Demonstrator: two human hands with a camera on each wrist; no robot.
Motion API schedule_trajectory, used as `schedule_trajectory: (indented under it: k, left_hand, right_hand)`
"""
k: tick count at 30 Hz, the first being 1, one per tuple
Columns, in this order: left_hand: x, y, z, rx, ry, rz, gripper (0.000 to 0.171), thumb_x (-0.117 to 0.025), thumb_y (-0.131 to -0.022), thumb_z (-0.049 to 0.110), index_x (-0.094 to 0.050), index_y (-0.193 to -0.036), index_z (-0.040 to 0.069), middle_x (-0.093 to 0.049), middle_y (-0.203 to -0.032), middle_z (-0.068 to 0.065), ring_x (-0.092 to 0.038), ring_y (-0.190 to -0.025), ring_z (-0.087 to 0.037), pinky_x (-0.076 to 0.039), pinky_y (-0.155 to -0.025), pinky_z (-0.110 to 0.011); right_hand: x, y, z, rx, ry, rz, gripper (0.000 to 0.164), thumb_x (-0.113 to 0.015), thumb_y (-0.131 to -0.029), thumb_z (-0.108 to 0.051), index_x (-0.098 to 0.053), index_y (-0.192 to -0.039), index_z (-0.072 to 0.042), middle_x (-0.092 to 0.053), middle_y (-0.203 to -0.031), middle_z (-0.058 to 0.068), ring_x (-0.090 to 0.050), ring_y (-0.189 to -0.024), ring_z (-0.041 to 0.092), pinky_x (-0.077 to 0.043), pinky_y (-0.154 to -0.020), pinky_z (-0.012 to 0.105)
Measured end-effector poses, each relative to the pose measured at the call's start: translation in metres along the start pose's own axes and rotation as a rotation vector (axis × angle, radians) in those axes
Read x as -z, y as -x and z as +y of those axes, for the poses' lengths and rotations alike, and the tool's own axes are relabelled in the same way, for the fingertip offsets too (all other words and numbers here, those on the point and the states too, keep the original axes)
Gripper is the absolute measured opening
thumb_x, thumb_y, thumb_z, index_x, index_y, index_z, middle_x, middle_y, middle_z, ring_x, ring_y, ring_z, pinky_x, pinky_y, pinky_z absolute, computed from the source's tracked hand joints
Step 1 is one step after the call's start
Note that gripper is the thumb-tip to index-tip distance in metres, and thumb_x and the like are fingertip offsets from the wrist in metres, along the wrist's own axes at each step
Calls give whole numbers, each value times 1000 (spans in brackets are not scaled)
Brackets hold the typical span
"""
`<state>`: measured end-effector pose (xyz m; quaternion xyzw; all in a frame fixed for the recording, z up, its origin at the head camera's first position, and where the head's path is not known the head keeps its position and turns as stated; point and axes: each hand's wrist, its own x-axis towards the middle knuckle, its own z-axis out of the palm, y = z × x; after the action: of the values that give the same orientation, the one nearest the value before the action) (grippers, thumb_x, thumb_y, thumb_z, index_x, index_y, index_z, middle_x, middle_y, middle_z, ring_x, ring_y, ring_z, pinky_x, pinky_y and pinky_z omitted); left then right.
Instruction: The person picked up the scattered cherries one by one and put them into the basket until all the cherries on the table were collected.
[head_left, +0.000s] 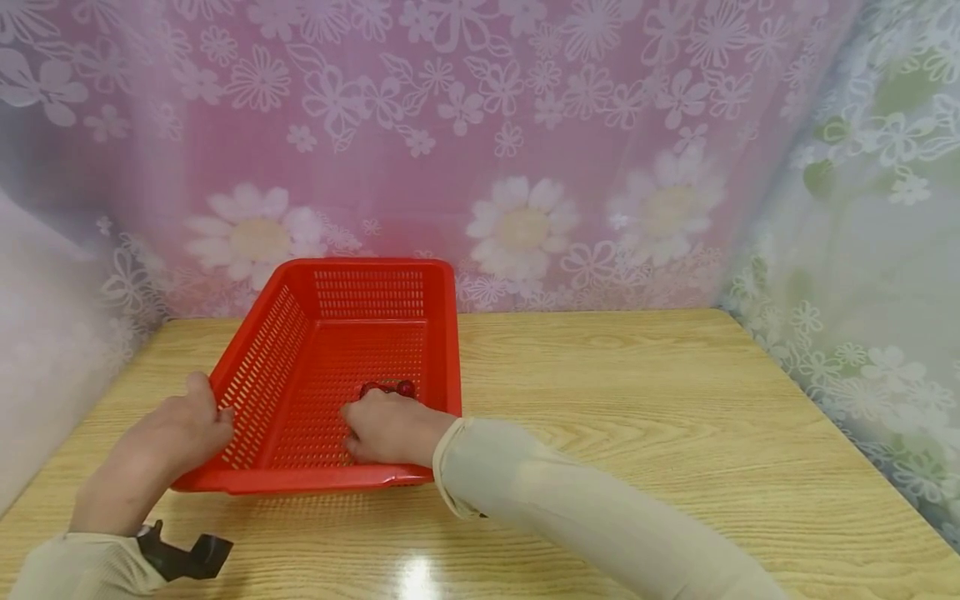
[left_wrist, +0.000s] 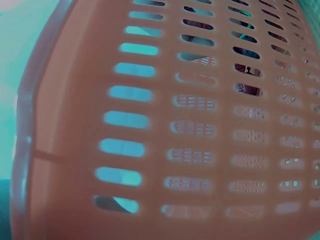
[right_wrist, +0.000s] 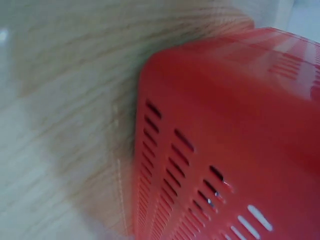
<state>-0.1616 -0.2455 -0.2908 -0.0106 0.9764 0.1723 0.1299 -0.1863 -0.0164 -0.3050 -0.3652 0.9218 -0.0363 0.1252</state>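
A red plastic basket (head_left: 367, 478) with slotted walls stands on the table, its near side toward me. My left hand (head_left: 161, 437) grips its left rim near the front corner, thumb on the inner side. In the left wrist view the slotted wall (left_wrist: 75, 125) fills most of the frame. Over the right rim reaches my right hand (head_left: 393, 427), low inside the basket. Just beyond its knuckles show small, round, dark red fruits (head_left: 406, 388), which look like cherries. The right fingertips are mostly hidden, so whether they hold anything does not show.
The wood-grain table (head_left: 637, 392) extends to the right of the basket. A pink flowered curtain (head_left: 420, 150) hangs behind it, and a pale flowered one (head_left: 885, 292) on the right. The basket's outer wall (right_wrist: 210, 125) stands close by the right wrist camera.
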Motion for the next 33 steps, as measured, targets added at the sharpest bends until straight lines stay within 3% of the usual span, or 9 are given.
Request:
schedule_trajectory:
  k: [4, 15, 24, 33]
  left_hand:
    - [0, 1, 0, 4, 2, -1, 31, -37, -90, 15, -23, -97, -12, -48, -62, -16, -48, -49, -23, -41, -45, -34]
    - [1, 3, 2, 3, 7, 14, 31, -35, -90, 16, -24, -99, -11, -49, -63, -16, -48, -50, -24, -39, -45, -35]
    - [0, 1, 3, 11, 20, 15, 31, -34, -91, 16, -24, -100, -12, -49, -63, -17, -48, -50, -24, -40, -46, -35]
    - [0, -1, -5, -6, 102, -23, 34, -36, -92, 18, -22, -101, -12, -50, -65, -17, -52, -50, -21, -45, -46, -34]
  right_hand:
    - [-1, -1, 1, 49, -35, 10, 14, -59, -88, -20, -52, -76, -17, -55, -66, -6, -52, -61, 5, -44, -54, 18]
    - [0, -1, 1, 109, -136, 131, 9, -58, -85, -10, -53, -80, -15, -53, -72, -5, -47, -64, 6, -39, -53, 14]
    - [-1, 2, 2, 142, -4, 217, 12, -59, -84, -13, -51, -75, -17, -47, -74, -6, -44, -67, 8, -38, -55, 16]
    - [-1, -1, -1, 114, -2, 181, 9, -59, -85, -15, -56, -76, -17, -52, -71, -7, -49, -64, 5, -43, -50, 16]
